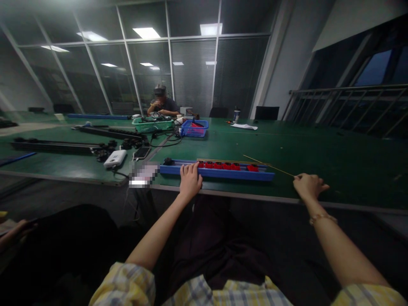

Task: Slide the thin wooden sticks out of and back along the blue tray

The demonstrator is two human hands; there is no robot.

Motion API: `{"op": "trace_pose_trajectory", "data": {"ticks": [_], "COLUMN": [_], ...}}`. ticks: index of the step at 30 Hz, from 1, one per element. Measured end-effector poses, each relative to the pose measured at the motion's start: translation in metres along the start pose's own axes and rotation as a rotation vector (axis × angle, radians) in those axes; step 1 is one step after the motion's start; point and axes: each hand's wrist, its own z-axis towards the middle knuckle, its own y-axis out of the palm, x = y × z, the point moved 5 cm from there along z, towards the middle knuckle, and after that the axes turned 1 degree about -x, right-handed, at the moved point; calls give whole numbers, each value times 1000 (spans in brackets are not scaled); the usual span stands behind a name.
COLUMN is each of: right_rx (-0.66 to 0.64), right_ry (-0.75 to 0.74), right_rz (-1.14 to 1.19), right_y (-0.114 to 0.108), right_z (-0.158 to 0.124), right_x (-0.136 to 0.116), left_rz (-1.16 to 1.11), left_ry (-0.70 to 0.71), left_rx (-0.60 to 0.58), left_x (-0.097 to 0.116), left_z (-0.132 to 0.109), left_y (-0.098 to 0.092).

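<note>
A long blue rail (223, 173) with several red parts (223, 165) set in it lies along the near edge of the green table (318, 148). My left hand (190, 180) rests on the rail's left part, fingers curled over its top. My right hand (307, 186) is past the rail's right end and pinches the near end of a thin brass rod (269, 165), which slants up and left across the table toward the rail. Another thin rod lies along the rail's top edge.
A white device (115, 158) and a phone (141, 152) with cables lie left of the rail. Farther back stand a green basket (153, 124) and a blue basket (194, 128), black rails (54, 146), and a seated person (162, 106). Someone's hand (14, 231) shows at far left.
</note>
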Motion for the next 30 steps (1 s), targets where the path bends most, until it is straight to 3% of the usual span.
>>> {"op": "trace_pose_trajectory", "data": {"ticks": [9,20,25,30], "right_rx": [-25,-21,146,260], "right_ry": [-28,-60,-226,-456], "right_rz": [0,22,146,333], "right_y": [6,-11,-37,-59], "right_z": [2,-6,-14,-40], "right_x": [2,-15,-38,-89], "left_rz": [-1,-20,-18,-20], "left_ry": [2,10,12,7], "left_rx": [7,7,11,6], "left_x": [-1,-2,-2,-1], "left_z": [0,2,1,1], "left_y": [1,1,1,0]}}
